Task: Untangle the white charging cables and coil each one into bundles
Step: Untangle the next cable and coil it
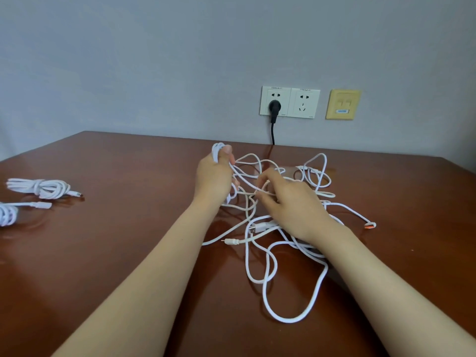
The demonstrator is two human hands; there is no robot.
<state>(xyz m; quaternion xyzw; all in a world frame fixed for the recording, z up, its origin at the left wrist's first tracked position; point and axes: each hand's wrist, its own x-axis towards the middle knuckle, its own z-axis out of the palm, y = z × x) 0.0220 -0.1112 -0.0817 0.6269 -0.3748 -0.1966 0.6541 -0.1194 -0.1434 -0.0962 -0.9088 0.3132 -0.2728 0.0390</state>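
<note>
White cable tangle (260, 227) on table (116, 253) — left hand (213, 176) grips wound loops (217, 148), right hand (291, 202) pinches strand (247, 194)

Tangled white charging cables (258, 227) sprawl in loose loops mid-table, some strands wound around the left hand (213, 173); a coiled bundle (38, 188) and a second bundle (7, 213) lie far left

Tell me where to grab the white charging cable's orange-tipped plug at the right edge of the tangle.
Pinch the orange-tipped plug itself across its sides, coming from the right over the brown wooden table. It lies flat outside the tangle of white cables, nothing crosses it, and its cord runs back leftward into the pile. The right hand looks nearest.
</note>
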